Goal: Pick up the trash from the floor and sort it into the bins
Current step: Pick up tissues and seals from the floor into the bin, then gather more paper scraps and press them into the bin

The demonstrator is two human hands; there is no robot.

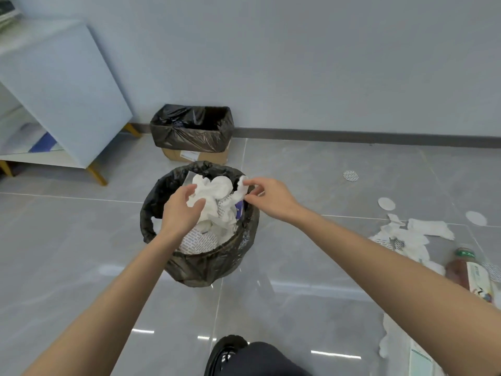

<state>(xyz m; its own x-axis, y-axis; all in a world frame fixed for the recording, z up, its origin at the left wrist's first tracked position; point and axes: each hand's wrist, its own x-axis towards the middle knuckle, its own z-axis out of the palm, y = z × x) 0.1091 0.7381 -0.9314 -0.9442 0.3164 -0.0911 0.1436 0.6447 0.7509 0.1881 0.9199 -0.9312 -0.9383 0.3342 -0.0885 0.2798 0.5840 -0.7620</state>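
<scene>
A round bin [200, 263] lined with a black bag stands on the floor in front of me, full of crumpled white tissues [214, 196] and round printed pads. My left hand [181, 210] hovers over its left side, fingers curled round a wad of tissue. My right hand [267, 196] is over the right rim and pinches a strip of white tissue between thumb and fingers. Behind it a cardboard box bin [192, 131] with a black liner stands against the wall. More tissues [412, 234] and a bottle [471, 270] lie on the floor to the right.
A white cabinet [54, 99] on yellow legs stands at the left. Round white pads [386, 203] dot the grey tiles at the right. Paper scraps [398, 346] lie at the lower right. My dark shoe [227, 351] is at the bottom centre.
</scene>
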